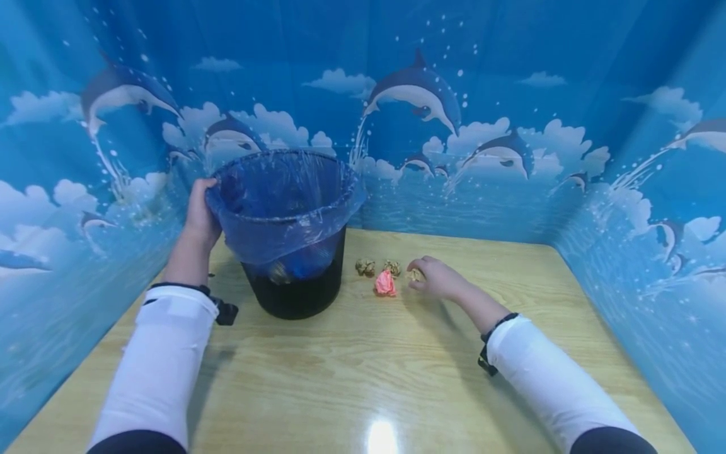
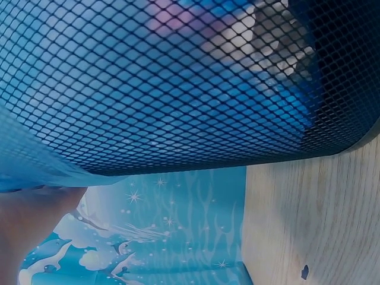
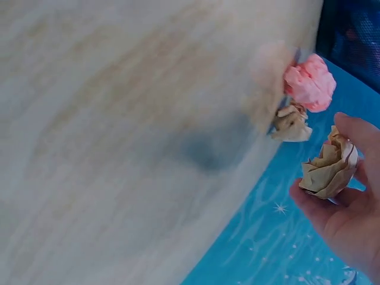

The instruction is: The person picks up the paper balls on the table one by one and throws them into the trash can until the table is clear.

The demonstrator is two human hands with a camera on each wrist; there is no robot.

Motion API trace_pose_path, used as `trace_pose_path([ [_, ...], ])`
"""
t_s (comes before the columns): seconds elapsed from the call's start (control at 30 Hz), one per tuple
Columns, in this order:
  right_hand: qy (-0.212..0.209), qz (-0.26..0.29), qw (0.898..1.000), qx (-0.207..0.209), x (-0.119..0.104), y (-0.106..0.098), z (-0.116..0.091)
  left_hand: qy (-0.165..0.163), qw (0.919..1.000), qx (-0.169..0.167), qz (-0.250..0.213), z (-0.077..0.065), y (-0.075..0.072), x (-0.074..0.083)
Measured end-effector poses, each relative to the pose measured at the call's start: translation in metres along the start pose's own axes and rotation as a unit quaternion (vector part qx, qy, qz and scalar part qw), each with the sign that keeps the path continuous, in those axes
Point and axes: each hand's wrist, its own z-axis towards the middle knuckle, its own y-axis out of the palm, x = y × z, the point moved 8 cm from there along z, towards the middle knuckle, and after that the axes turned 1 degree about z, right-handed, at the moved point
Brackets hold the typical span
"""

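A black mesh trash bin point(image 1: 295, 293), lined with a translucent blue bag point(image 1: 272, 239), stands on the table at left of centre. At its left rim my left hand point(image 1: 203, 211) grips the edge through the bag; most of its fingers are hidden there. My right hand point(image 1: 435, 277) pinches a crumpled brown paper ball point(image 3: 332, 166) between thumb and fingers, just above the table. Close to its left lie a pink crumpled paper ball point(image 1: 386, 284) and two more brown ones, one behind the pink ball and a second paper ball point(image 1: 365, 267) nearer the bin.
The wood-grain table point(image 1: 317, 378) reaches back to a blue curtain point(image 1: 454, 208) printed with dolphins, which also hangs at both sides. Crumpled scraps point(image 2: 279, 44) show through the mesh inside the bin. Each wrist wears a dark strap with a small camera.
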Motion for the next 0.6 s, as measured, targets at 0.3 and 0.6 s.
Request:
trace_pose_path([
  [0.3, -0.006, 0.006, 1.000, 0.023, -0.003, -0.025, 0.003, -0.006, 1.0000, 0.001, -0.006, 0.000, 0.001, 0.000],
  [0.6, 0.005, 0.034, 0.999, 0.035, -0.007, -0.043, 0.006, -0.007, 1.0000, 0.003, -0.003, -0.002, 0.001, -0.004],
])
